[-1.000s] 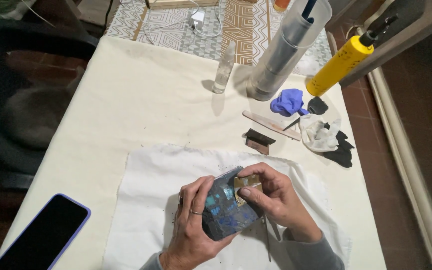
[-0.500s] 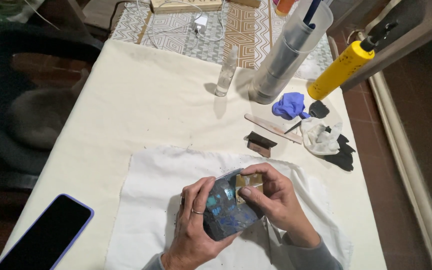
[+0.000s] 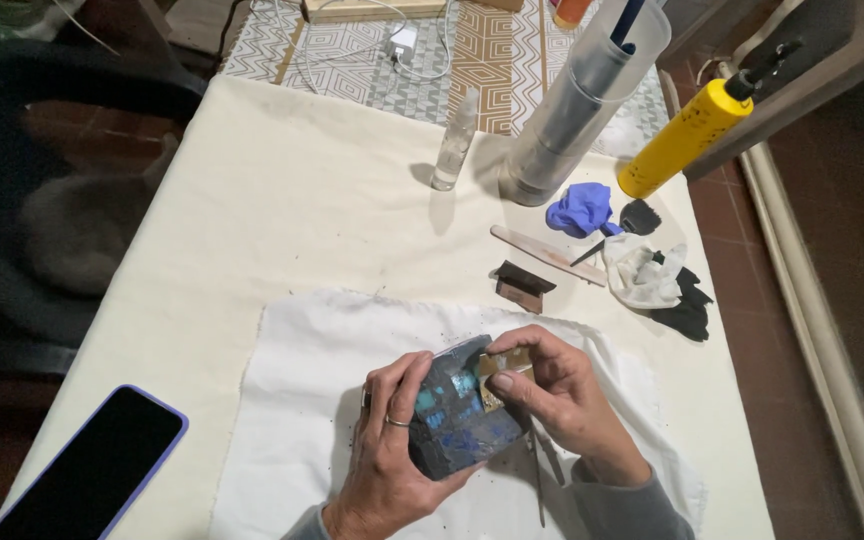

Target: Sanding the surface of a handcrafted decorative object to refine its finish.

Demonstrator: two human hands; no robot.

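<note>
My left hand (image 3: pixel 384 455) grips a dark grey block with shiny blue patches (image 3: pixel 462 425), holding it just above a white cloth (image 3: pixel 302 400). A ring sits on one finger of that hand. My right hand (image 3: pixel 564 400) presses a small brown folded piece, like sandpaper (image 3: pixel 505 365), against the block's upper right side with thumb and fingers. Dark specks are scattered over the cloth. A thin metal tool (image 3: pixel 536 480) lies on the cloth below my right hand, partly hidden by it.
A dark phone with a purple rim (image 3: pixel 92 470) lies at the table's front left. Behind are a small clear bottle (image 3: pixel 452 140), a tall translucent container (image 3: pixel 577 95), a yellow cylinder (image 3: pixel 682 140), blue glove (image 3: pixel 580 208), stained rag (image 3: pixel 642 275), wooden stick (image 3: pixel 544 253) and brown folded pieces (image 3: pixel 520 283).
My hands with the block and the brown piece stay in nearly the same place; my right fingers shifted slightly along the block's top edge. The view drifted a little.
</note>
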